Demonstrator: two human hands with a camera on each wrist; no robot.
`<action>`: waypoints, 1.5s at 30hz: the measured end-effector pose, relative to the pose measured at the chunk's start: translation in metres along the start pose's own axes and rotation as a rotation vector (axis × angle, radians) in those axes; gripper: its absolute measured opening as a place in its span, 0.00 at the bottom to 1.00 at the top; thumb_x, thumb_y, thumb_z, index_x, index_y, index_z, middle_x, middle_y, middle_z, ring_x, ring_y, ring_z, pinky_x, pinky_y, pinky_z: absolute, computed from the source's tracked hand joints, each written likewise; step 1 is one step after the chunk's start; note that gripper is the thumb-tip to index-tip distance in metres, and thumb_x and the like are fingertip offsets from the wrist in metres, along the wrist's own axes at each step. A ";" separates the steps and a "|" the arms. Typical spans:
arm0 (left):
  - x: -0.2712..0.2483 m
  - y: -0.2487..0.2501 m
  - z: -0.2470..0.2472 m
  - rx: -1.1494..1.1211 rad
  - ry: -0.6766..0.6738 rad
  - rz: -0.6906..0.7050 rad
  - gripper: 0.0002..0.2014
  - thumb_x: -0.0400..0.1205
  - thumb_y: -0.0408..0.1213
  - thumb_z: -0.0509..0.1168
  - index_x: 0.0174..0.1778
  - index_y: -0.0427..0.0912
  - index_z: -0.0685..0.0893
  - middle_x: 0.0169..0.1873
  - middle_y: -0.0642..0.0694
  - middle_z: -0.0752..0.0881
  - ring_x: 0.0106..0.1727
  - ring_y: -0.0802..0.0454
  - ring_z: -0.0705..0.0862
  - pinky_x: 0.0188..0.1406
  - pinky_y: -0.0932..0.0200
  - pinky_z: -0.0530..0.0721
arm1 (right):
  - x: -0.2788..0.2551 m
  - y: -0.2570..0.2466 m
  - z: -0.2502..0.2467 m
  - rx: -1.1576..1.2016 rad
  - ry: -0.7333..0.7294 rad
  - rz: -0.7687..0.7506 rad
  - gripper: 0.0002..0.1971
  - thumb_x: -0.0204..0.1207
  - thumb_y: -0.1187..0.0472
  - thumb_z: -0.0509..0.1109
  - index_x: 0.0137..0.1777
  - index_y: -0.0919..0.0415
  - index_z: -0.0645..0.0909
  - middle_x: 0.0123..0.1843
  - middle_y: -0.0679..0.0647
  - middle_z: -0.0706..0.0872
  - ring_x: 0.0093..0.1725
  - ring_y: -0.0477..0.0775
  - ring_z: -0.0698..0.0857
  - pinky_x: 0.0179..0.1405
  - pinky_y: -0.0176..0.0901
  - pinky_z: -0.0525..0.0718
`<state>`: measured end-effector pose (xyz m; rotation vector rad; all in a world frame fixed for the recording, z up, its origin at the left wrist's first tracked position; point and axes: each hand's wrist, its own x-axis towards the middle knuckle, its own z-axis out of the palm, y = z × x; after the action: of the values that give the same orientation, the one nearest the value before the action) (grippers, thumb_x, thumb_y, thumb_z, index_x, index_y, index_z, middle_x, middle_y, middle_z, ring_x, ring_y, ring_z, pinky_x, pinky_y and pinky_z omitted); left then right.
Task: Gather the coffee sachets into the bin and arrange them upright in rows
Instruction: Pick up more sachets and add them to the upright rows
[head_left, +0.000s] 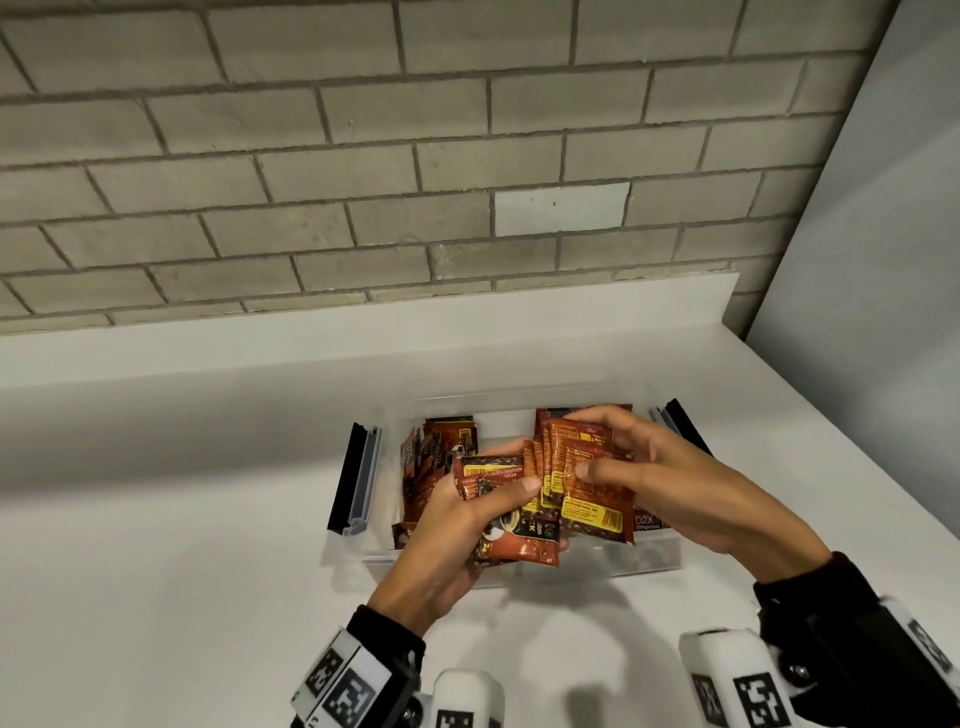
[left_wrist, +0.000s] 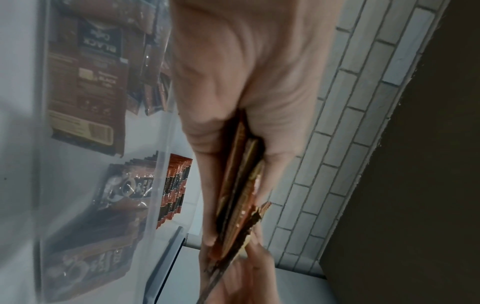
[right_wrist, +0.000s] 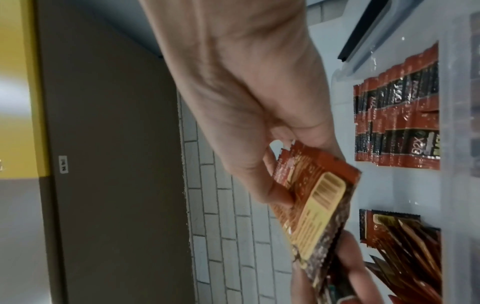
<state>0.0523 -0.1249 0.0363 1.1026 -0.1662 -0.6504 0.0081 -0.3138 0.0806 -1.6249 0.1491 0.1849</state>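
A clear plastic bin (head_left: 670, 558) stands on the white counter and holds red-brown coffee sachets. Above it both hands hold a fanned bundle of sachets (head_left: 576, 483). My left hand (head_left: 467, 519) grips the bundle's left part, thumb on top; in the left wrist view the sachets (left_wrist: 241, 197) are pinched edge-on in my left hand (left_wrist: 233, 144). My right hand (head_left: 660, 478) pinches the right part, thumb on a sachet's back; in the right wrist view that sachet (right_wrist: 319, 203) shows a yellow barcode panel under my right hand (right_wrist: 259, 144). Upright sachets (head_left: 441, 452) lean at the bin's left, and a row (right_wrist: 397, 127) stands at its right.
The bin's two black-and-grey latch handles (head_left: 356, 478) (head_left: 680, 421) fold outward at its sides. A grey brick wall (head_left: 363, 156) rises behind the counter's white upstand. A white panel (head_left: 883, 260) borders the counter on the right. Bare counter (head_left: 156, 519) lies to the left.
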 end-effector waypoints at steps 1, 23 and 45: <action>0.000 -0.001 0.001 0.035 0.039 0.016 0.22 0.72 0.30 0.72 0.63 0.38 0.83 0.54 0.34 0.89 0.53 0.35 0.89 0.45 0.43 0.90 | 0.000 -0.001 0.000 0.013 0.000 0.002 0.18 0.77 0.71 0.69 0.62 0.52 0.81 0.59 0.58 0.84 0.52 0.55 0.90 0.47 0.48 0.90; 0.006 -0.013 0.006 -0.137 0.277 0.112 0.06 0.82 0.30 0.64 0.53 0.40 0.81 0.42 0.44 0.90 0.40 0.54 0.89 0.38 0.57 0.82 | 0.005 0.024 0.023 0.284 0.145 0.053 0.19 0.78 0.72 0.67 0.61 0.49 0.80 0.57 0.62 0.86 0.54 0.58 0.87 0.49 0.51 0.88; 0.005 0.002 -0.005 0.059 0.123 0.076 0.09 0.80 0.34 0.65 0.53 0.36 0.83 0.44 0.41 0.92 0.43 0.46 0.91 0.26 0.58 0.88 | 0.010 -0.008 -0.012 -0.135 -0.155 0.072 0.21 0.79 0.69 0.67 0.65 0.44 0.78 0.58 0.53 0.85 0.51 0.50 0.89 0.44 0.38 0.87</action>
<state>0.0597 -0.1234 0.0350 1.1840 -0.1219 -0.5108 0.0196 -0.3250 0.0868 -1.7329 0.0774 0.3816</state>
